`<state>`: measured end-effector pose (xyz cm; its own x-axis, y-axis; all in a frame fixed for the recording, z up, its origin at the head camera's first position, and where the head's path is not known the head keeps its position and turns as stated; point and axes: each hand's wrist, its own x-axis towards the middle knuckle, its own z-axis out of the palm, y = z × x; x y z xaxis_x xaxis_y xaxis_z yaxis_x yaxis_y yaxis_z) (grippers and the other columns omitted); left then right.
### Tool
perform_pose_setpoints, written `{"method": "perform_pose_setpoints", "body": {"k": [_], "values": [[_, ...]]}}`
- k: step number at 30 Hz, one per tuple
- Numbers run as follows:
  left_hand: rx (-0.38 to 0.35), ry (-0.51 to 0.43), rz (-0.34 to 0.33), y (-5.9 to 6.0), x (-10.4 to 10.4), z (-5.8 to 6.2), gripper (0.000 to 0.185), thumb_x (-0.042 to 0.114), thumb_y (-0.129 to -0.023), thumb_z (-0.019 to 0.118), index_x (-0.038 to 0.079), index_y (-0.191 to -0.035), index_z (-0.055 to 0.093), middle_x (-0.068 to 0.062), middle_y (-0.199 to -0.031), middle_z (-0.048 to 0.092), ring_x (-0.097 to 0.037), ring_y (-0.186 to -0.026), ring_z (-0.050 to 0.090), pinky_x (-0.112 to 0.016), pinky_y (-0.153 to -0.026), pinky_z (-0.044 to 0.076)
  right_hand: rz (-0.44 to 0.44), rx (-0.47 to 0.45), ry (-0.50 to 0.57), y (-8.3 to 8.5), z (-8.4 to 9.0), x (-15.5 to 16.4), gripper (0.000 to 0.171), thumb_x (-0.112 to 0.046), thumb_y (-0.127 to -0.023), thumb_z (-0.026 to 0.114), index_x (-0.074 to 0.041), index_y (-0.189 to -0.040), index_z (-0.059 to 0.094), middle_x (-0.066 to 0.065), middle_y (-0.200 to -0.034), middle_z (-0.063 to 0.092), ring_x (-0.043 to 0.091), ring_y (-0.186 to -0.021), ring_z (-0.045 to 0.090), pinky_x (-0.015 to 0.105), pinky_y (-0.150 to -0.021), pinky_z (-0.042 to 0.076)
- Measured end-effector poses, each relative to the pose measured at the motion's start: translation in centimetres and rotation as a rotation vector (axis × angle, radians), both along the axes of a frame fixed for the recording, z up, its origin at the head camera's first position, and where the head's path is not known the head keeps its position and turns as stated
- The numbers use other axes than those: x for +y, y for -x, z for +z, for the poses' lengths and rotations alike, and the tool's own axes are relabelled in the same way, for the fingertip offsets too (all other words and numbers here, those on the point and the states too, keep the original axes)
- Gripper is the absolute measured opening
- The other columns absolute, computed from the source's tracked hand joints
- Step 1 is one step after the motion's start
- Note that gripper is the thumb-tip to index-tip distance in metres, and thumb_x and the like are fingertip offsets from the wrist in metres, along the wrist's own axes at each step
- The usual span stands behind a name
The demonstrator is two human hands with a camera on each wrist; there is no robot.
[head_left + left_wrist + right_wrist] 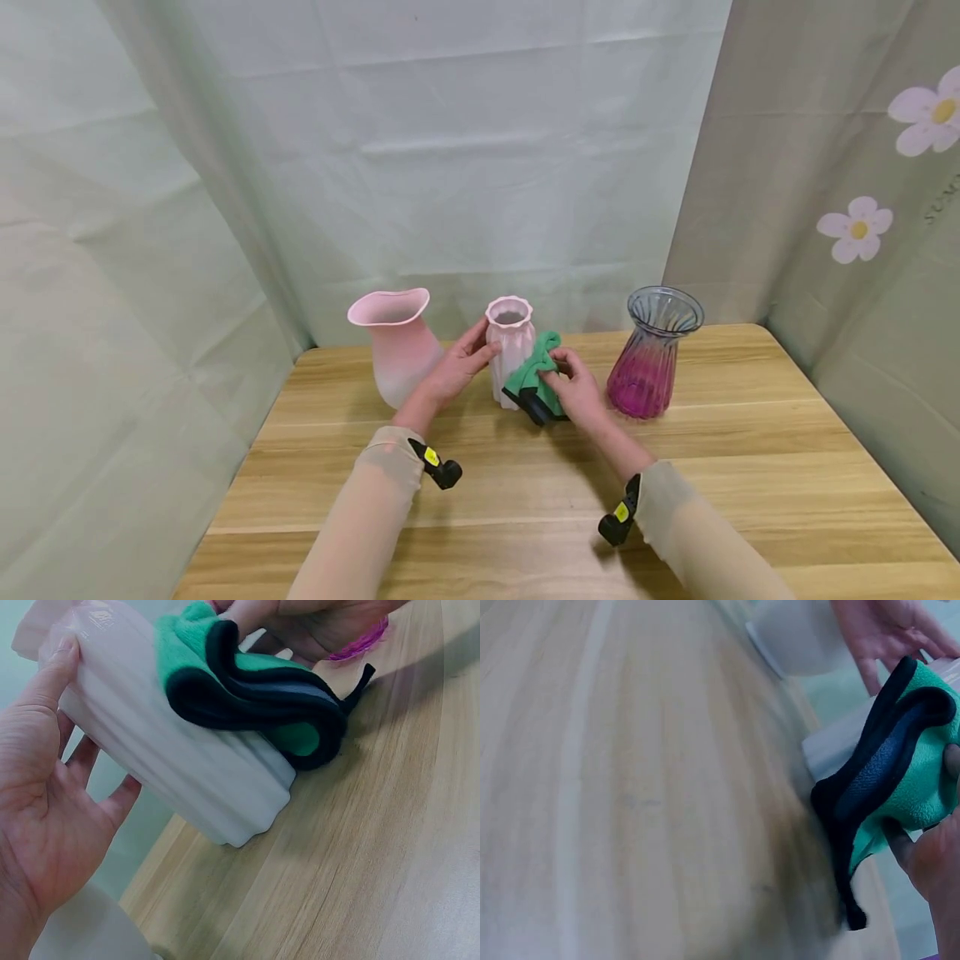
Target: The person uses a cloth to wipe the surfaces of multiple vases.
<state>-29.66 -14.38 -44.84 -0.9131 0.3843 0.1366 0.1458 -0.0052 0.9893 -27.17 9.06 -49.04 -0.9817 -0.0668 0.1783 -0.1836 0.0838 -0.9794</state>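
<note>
Centre of the head view, and the small vase [508, 360] is seen upright at the counter's far side, its scalloped rim facing up; whether the base is fully set down cannot be told. Against its right side, low on the ribbed wall, the folded green cloth [542, 372] is held, dark hem hanging towards the counter. The cloth is pinched in the right hand [579, 395], thumb and fingers gathered on its upper part. From the left, the vase is grasped by the left hand [453, 372], thumb laid along the near wall, fingers reaching behind.

For this cloth work, a light, steady hold would be best, since a vase this slender could be tipped by a hard sideways push. The cloth is best pressed flat and run along the grooves, with the vase turned little by little so that no rib is missed, and the wavy rim treated gently.

Further out, the pink vase [405, 360] is stationed centre left, the glass vase [651, 358] centre right. All are carried by the wooden counter [517, 517], backed by a pale curtain [480, 167] across the top.
</note>
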Motion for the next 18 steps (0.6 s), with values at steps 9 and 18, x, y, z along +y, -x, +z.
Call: {"method": "perform_pose_setpoints", "body": {"k": [9,18], "values": [[0.000,0.015,0.004,0.0,-0.1,0.0,0.067,0.018,-0.107,0.056,0.021,-0.165,0.022,-0.009,-0.164,0.031,-0.023,-0.149,0.031,-0.044,-0.119,0.031,0.056,0.044,0.112,0.6,3.7,0.0,0.023,-0.005,-0.101,0.063,0.000,-0.122,0.055,0.006,-0.118,0.057,0.023,-0.116,0.051,0.025,-0.089,0.046],[0.016,0.045,0.009,0.0,-0.1,0.1,0.066,0.019,-0.107,0.057,0.023,-0.165,0.024,-0.010,-0.162,0.035,-0.023,-0.146,0.035,-0.044,-0.118,0.033,0.095,0.136,0.112,1.1,7.3,-0.1,0.024,-0.003,-0.101,0.062,0.003,-0.123,0.054,0.003,-0.116,0.060,0.019,-0.110,0.054,0.025,-0.086,0.048]]}}
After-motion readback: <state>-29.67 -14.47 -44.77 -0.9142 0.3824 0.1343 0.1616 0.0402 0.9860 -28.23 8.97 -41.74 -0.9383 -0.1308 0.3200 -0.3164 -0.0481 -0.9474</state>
